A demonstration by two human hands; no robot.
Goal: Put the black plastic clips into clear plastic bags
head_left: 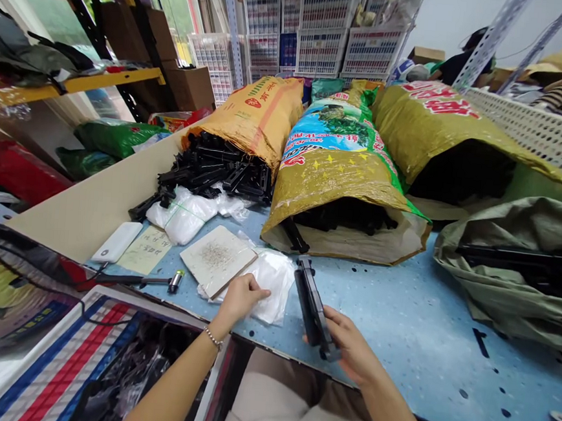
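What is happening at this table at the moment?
A person works at a blue table. The right hand holds a long black plastic part near the table's front edge. The left hand rests on a pile of clear plastic bags, beside a flat board. Behind them lie three big woven sacks, the middle one open and showing more black parts. A small hammer lies to the left.

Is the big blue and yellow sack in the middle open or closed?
Open. The blue and yellow sack lies on its side on the blue table, its mouth gaping toward the person, with black plastic parts showing inside.
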